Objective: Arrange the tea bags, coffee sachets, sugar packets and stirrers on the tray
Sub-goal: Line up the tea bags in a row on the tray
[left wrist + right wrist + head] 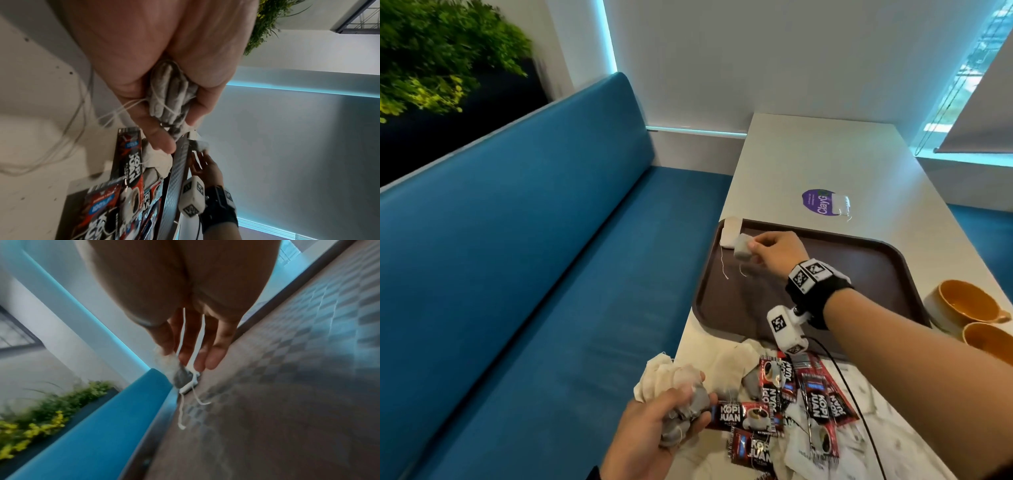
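A brown tray (859,270) lies on the white table. One tea bag (730,233) rests at its far left corner. My right hand (774,250) pinches a second tea bag (742,247) just above the tray beside the first one, its string (200,344) dangling. My left hand (654,431) grips a bunch of tea bags (172,97) near the table's front left corner. Red Kopi Juan coffee sachets (815,397) and white packets (732,356) lie in a heap in front of the tray.
Two orange-lined cups (962,305) stand right of the tray. Beyond the tray, another tea bag (840,205) lies on a purple sticker (816,202). A blue bench (534,274) runs along the table's left side. A cable (859,404) crosses the sachet heap.
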`<state>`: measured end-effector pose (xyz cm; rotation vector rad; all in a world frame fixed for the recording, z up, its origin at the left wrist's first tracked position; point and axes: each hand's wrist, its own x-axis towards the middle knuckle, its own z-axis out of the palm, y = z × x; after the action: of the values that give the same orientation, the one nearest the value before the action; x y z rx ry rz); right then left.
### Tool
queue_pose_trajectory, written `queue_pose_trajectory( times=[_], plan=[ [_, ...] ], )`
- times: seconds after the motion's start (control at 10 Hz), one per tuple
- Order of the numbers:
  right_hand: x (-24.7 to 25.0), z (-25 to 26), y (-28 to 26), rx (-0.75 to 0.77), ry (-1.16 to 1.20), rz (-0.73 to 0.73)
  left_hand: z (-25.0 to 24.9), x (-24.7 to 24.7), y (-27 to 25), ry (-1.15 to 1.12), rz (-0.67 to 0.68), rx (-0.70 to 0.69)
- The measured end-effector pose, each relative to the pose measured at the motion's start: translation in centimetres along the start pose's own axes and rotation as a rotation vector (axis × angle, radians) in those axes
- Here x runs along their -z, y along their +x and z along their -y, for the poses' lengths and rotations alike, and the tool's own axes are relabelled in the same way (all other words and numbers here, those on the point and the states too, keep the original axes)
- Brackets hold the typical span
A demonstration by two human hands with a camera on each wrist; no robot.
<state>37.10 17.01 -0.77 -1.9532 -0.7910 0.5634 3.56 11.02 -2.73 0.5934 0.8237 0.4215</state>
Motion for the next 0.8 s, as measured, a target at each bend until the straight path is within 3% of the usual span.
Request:
queue_pose_trajectory(
  times=[0.1,0.2,0.5,0.6,0.7,0.8],
  plan=[
    [-1.1,-0.4,1.8,-0.076,0.001,0.168,-0.7,-0.6,0.1,0.039,0.037,-0.029],
    [-2.1,-0.1,3.0,-0.082,-0.059,0.294,-1.0,-0.6,0.3,0.049,-0.036,-0.09],
    [-3.7,0.0,7.7,-0.166,-0.134,0.09,0.3,1.0,2.1,0.027,0.011,-0.096],
    [-3.9,-0.2,7.9,-0.138,-0.115,0.027,-0.1,0.5,2.0,0.062,0.018,-0.108],
    [-3.9,-0.4,7.9,-0.067,-0.128,0.003,-0.9,-0.6,0.7,-0.011,0.113,-0.08],
    [-3.8,-0.6,7.8,-0.027,-0.278,0.132,10.7,11.2,9.1,-0.114,-0.113,-0.266]
  ],
)
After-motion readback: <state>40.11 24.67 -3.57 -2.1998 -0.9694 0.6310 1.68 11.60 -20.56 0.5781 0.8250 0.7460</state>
